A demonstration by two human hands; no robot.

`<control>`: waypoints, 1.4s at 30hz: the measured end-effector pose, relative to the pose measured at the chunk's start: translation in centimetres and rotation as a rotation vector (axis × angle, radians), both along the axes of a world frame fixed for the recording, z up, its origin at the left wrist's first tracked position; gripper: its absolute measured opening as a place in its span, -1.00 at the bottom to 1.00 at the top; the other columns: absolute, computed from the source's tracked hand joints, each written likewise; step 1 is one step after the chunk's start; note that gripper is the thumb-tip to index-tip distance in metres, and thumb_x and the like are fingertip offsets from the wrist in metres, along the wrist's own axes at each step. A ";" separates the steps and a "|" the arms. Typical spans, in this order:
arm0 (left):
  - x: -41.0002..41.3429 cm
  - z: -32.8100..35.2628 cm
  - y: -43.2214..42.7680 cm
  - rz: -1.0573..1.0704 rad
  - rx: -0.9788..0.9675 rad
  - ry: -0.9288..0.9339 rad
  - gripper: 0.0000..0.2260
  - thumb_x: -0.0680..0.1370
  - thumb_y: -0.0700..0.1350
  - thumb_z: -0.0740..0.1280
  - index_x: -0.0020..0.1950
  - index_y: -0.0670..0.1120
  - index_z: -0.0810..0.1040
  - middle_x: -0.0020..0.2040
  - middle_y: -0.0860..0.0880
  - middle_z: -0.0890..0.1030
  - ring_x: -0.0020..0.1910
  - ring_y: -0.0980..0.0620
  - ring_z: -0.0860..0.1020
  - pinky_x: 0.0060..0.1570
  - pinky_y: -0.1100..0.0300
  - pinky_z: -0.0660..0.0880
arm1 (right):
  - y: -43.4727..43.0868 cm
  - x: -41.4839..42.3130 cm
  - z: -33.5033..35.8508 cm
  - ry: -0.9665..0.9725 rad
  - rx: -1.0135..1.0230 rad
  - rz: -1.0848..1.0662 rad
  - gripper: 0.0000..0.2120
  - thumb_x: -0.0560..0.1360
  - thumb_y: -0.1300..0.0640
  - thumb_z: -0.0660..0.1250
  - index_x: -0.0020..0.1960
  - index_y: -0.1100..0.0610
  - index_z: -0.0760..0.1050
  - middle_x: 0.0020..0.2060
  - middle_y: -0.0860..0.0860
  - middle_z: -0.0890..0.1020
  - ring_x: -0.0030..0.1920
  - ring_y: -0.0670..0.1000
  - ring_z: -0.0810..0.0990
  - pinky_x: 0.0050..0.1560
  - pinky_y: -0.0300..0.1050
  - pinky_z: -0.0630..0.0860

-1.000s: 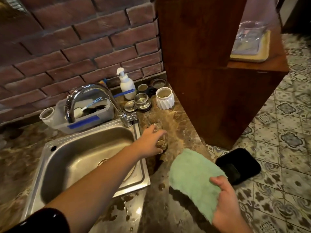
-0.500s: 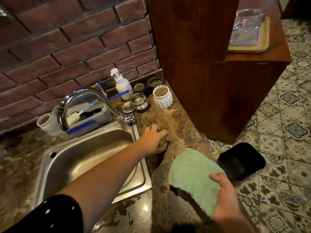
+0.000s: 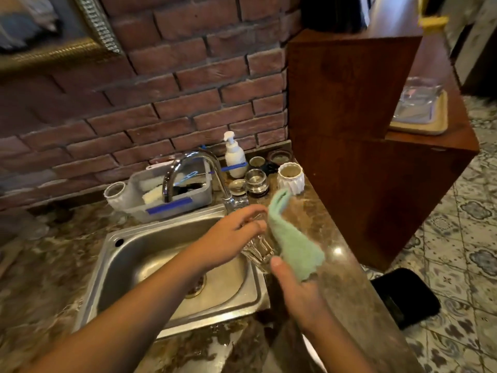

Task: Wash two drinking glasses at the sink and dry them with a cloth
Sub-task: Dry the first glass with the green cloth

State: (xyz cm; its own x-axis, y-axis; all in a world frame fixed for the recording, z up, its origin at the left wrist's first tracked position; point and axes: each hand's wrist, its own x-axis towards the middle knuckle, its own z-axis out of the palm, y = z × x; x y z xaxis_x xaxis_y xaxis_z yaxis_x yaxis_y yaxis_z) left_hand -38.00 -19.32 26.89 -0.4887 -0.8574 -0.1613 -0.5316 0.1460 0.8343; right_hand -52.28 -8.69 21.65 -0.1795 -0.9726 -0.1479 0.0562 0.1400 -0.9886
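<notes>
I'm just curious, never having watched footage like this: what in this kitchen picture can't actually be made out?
All in the head view:
Upper part of the glass: covered by the left hand and green cloth.
Fingers of the right hand: behind the cloth; only the thumb shows.
Contents of the tray on the shelf: blurred.
The gold frame: cut off by the top left edge.

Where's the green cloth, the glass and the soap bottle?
green cloth (image 3: 293,246), head view, middle of its fuzzy face.
glass (image 3: 258,251), head view, ribbed side near its base.
soap bottle (image 3: 234,158), head view, white body under the pump.
</notes>
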 end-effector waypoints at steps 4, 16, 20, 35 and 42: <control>3.1 2.1 1.8 0.148 -0.061 0.068 -0.70 0.56 0.14 0.22 0.28 0.25 0.51 0.16 0.13 0.64 0.13 0.14 0.61 0.22 -0.04 0.55 | -1.3 4.1 1.2 0.477 -0.405 0.137 -0.19 0.42 0.01 0.48 0.54 -0.10 0.11 0.47 -0.06 0.36 0.44 -0.16 0.35 0.42 -0.22 0.34; 12.8 6.7 6.4 -0.072 -0.374 0.060 -0.59 0.44 0.19 0.19 0.20 0.04 0.49 -0.01 0.15 0.53 -0.06 0.16 0.52 -0.10 0.20 0.50 | -0.6 11.3 5.2 -0.498 -0.097 0.450 -0.29 0.04 0.22 0.64 0.18 0.22 0.58 -0.03 0.19 0.73 -0.06 0.16 0.71 -0.14 -0.02 0.66; 15.3 7.0 6.8 -0.168 -0.451 0.048 -0.54 0.49 0.20 0.15 0.30 0.03 0.48 0.15 0.19 0.48 0.11 0.18 0.47 0.06 0.18 0.44 | 0.1 13.0 5.5 -0.765 0.092 0.525 -0.06 -0.13 0.20 0.75 0.23 0.33 0.56 0.00 0.36 0.68 -0.10 0.28 0.72 -0.18 0.12 0.67; 16.4 9.1 6.6 0.283 -0.276 0.024 -0.78 0.61 0.15 0.25 0.16 0.08 0.51 -0.08 0.11 0.53 -0.10 0.14 0.51 -0.15 0.17 0.45 | -0.3 17.7 6.3 0.283 -0.478 0.143 -0.36 0.28 0.15 0.50 0.34 0.16 0.48 0.11 -0.04 0.68 0.15 -0.12 0.64 0.13 -0.15 0.62; 17.6 9.0 8.0 0.221 -0.461 0.253 -0.60 0.42 0.21 0.23 0.15 0.05 0.57 -0.02 0.18 0.56 0.02 0.29 0.51 -0.09 0.47 0.45 | -0.2 17.1 10.7 0.278 -0.328 0.357 -0.61 0.31 0.22 0.60 -0.05 -0.18 0.58 -0.12 -0.03 0.71 -0.10 -0.01 0.70 -0.07 0.02 0.68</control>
State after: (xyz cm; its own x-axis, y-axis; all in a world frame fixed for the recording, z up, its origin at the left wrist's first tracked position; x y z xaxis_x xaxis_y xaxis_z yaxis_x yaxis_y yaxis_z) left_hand -20.37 -11.36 35.94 -0.2642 -0.8976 0.3528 -0.3827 0.4333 0.8160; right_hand -35.22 -8.90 32.33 0.1800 -0.9672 0.1790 -0.2073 -0.2152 -0.9543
